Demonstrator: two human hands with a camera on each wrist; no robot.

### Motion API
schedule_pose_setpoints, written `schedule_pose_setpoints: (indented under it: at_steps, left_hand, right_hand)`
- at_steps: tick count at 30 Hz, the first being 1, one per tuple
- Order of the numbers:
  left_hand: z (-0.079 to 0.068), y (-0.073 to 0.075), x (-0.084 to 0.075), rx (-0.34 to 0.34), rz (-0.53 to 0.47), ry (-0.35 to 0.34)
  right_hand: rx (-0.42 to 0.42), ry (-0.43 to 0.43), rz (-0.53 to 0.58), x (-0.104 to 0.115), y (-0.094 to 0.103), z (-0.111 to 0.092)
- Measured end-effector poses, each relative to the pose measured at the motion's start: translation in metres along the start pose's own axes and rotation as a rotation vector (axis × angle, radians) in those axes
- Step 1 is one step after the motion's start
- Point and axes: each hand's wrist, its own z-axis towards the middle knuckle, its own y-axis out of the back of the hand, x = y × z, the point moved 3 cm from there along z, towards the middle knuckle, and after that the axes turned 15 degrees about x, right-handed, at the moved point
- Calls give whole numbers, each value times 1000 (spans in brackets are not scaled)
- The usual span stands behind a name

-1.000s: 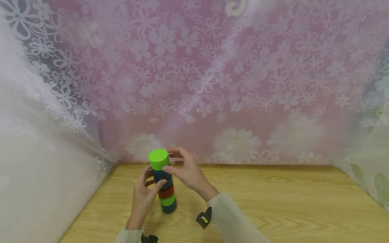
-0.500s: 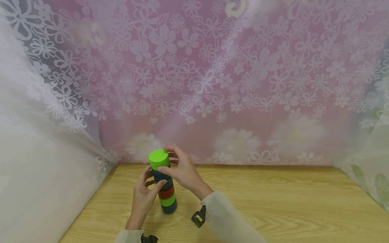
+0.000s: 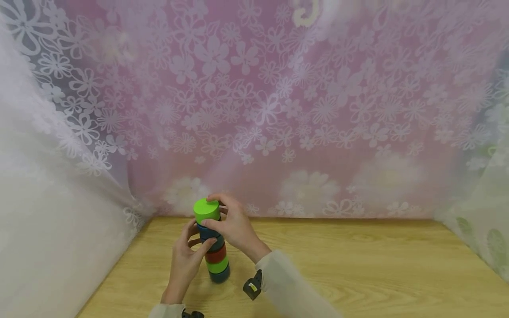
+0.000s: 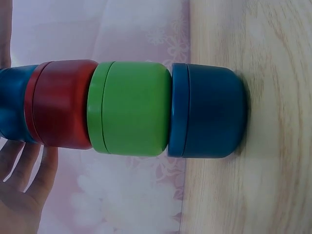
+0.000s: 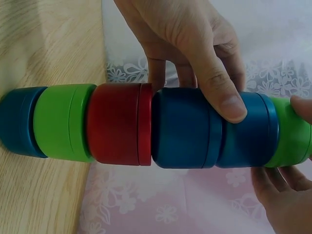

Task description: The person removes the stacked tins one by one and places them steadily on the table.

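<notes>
A tall, slightly leaning stack of round lidded tins stands on the table. From the bottom it runs blue tin (image 4: 214, 112), green tin (image 4: 134, 107), red tin (image 5: 119, 124), two blue tins and a green top tin (image 3: 206, 211). My left hand (image 3: 186, 261) holds the stack at the two upper blue tins, thumb in front and fingers behind. Its thumb lies across their joint in the right wrist view. My right hand (image 3: 237, 227) grips the green top tin from the right, thumb in front, one finger at its top rim. Its other fingers are partly hidden behind the tin.
The wooden table (image 3: 358, 265) extends to the right of the stack. A pink flowered curtain (image 3: 310, 190) hangs along the table's back edge, close behind the tins, and a pale sheet (image 3: 59, 229) lines the left side.
My right hand has shifted left, reaching further round the green top tin, with its finger now on the rim. The left hand keeps its hold; the view has tilted slightly.
</notes>
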Motion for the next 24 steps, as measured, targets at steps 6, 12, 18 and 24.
schedule_pose_setpoints:
  at_steps: [6,12,18,24]
  left_hand:
    - [0,0,1,5,3,8]
    - [2,1,1,-7,8,13]
    - [3,1,-2,-9,17,3]
    - [1,0,-2,-9,14,31]
  right_hand:
    - [-36,10,5,-1,3,-2]
    - [-45,4,0,-1,10,-5]
    - [-59,7,-1,-1,16,-9]
    - [-74,7,-21,-3,19,-16]
